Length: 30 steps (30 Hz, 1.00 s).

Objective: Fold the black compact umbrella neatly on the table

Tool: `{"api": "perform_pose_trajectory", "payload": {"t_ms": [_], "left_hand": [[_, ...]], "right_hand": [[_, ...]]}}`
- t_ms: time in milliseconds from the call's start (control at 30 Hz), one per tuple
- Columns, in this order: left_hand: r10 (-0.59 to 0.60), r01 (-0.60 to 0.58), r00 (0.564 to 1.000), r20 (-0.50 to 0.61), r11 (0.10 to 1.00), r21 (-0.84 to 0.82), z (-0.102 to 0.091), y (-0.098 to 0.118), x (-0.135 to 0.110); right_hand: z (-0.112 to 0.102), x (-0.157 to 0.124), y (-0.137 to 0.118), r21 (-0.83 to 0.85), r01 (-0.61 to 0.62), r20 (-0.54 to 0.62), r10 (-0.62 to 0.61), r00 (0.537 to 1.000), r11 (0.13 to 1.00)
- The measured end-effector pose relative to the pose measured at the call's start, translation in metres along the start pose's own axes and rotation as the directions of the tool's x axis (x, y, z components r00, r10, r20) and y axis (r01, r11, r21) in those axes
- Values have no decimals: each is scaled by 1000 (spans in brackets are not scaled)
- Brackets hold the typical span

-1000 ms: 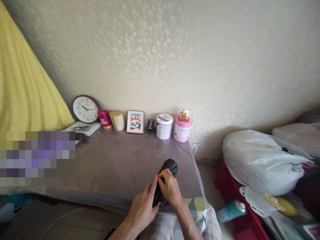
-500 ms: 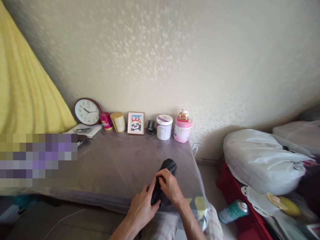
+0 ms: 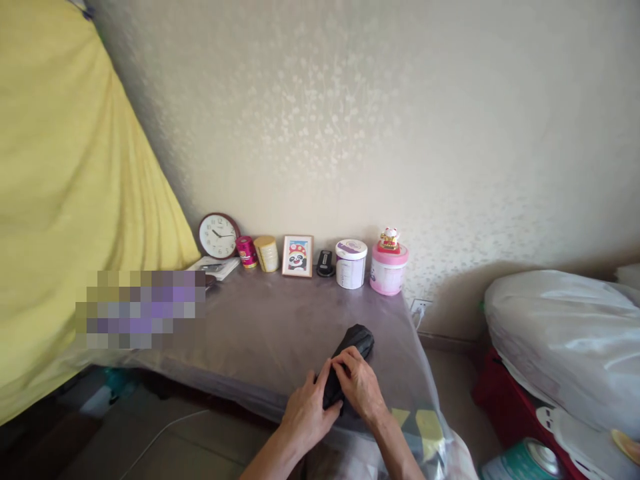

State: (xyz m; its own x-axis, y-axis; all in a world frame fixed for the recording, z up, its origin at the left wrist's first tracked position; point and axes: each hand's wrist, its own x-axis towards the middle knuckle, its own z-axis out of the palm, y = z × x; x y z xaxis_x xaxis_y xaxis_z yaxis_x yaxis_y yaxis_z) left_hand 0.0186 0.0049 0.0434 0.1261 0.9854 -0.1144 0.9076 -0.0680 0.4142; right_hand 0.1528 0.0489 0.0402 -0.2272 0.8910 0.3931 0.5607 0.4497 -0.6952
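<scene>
A rolled-up black cloth lies near the front right corner of a table covered with a grey transparent sheet. My left hand presses against the near end of the roll, fingers curled on it. My right hand lies over the roll's middle, fingers pinching the fabric. The roll's far end sticks out beyond both hands.
Along the wall stand a round clock, a red tin, a yellow tin, a framed panda picture, a white tub and a pink tub. A yellow curtain hangs left. White plastic bags are piled right.
The view has swung to the left and slightly up, so the table and hands appear further right. Both hands stay on the black cloth in much the same grip.
</scene>
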Motion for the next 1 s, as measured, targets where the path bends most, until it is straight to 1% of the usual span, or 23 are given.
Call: {"api": "perform_pose_trajectory", "payload": {"t_ms": [100,200,267,333,400,567,733,867,1000], "left_hand": [[-5,4,1000,-22,999,-32,-1,-2,-1],[-9,5,999,-44,996,-90,-1,-6,-4],[-13,6,998,-60,993,-122,0,-10,-8],[-14,3,997,-82,991,-135,1,-14,-12],[-12,-1,995,-100,991,-133,2,-17,-17],[-34,27,994,-103,997,-74,0,-11,-31],[18,-14,993,-118,999,40,0,-5,-46],[8,6,997,-78,985,174,6,-6,-49],[-9,24,998,-61,966,256,13,-9,-46]], "right_hand": [[0,-4,3,60,39,-40,-36,999,997],[-2,-3,12,136,48,-89,-36,995,990],[-7,-2,22,234,19,-176,23,984,972],[-12,-2,33,312,-28,-262,115,958,950],[-15,-7,43,342,-78,-302,187,935,937],[-12,-25,53,373,-133,-328,264,907,918],[-7,-33,55,407,-136,-342,289,894,903],[-7,-34,52,400,-108,-329,253,910,910],[-7,-26,36,344,-37,-285,142,948,938]]}}
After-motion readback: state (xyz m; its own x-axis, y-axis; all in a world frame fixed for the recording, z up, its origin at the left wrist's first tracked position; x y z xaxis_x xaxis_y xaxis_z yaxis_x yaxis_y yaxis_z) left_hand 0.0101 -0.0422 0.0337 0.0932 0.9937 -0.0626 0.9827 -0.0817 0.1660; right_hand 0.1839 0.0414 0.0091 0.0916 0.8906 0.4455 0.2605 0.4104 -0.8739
